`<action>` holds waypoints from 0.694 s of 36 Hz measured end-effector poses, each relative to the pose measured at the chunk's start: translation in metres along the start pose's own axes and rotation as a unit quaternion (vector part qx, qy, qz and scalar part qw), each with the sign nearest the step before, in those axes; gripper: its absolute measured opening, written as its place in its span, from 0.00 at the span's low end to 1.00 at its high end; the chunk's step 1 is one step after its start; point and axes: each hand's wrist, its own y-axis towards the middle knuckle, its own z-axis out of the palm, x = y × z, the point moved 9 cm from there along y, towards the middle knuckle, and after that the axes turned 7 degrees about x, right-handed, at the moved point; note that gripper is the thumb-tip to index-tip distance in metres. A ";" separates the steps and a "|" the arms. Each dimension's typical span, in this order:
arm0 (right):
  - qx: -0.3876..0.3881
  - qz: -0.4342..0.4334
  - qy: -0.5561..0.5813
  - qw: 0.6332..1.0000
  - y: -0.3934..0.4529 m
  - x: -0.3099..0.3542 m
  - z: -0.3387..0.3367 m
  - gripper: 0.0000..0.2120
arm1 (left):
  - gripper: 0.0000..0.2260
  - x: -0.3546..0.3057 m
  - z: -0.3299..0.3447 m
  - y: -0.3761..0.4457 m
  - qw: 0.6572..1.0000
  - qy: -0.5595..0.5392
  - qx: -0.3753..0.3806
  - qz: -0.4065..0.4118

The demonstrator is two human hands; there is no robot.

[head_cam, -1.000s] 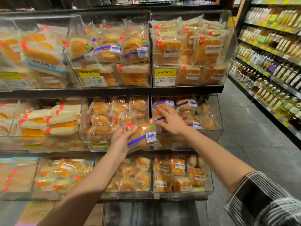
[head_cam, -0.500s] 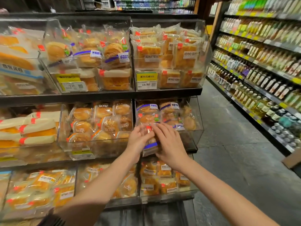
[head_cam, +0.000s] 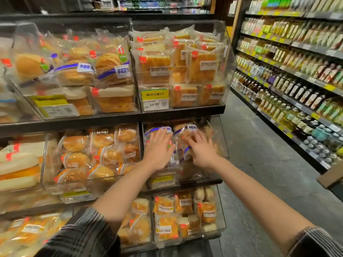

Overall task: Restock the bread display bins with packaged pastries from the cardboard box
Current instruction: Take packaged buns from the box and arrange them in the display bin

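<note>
My left hand lies flat, fingers spread, pressing on the packaged pastries in the middle-row display bin at the right end of the rack; my right hand sits just beside it, fingers splayed and slightly curled over a neighbouring pack, gripping nothing that I can make out. The packs are clear plastic bags, each holding a round golden bun, with a blue band and a white label with blue print. The bin is clear acrylic, tilted toward me, with a yellow price tag on its front lip. Similar bins above, below and to the left hold other wrapped breads. To the right, a grey tiled floor runs along an aisle shelf of bottles. A brown cardboard corner shows at the right edge.
</note>
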 end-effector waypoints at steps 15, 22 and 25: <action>-0.024 0.076 -0.037 0.996 0.028 0.007 0.026 0.37 | 0.26 0.022 0.031 0.021 0.993 0.103 0.002 -0.049; -0.016 0.070 -0.026 0.997 0.024 0.004 0.037 0.39 | 0.27 0.026 0.037 0.026 0.995 0.088 -0.017 -0.033; -0.006 0.069 0.008 0.998 0.029 0.000 0.036 0.38 | 0.27 0.023 0.040 0.021 0.996 0.087 0.006 -0.029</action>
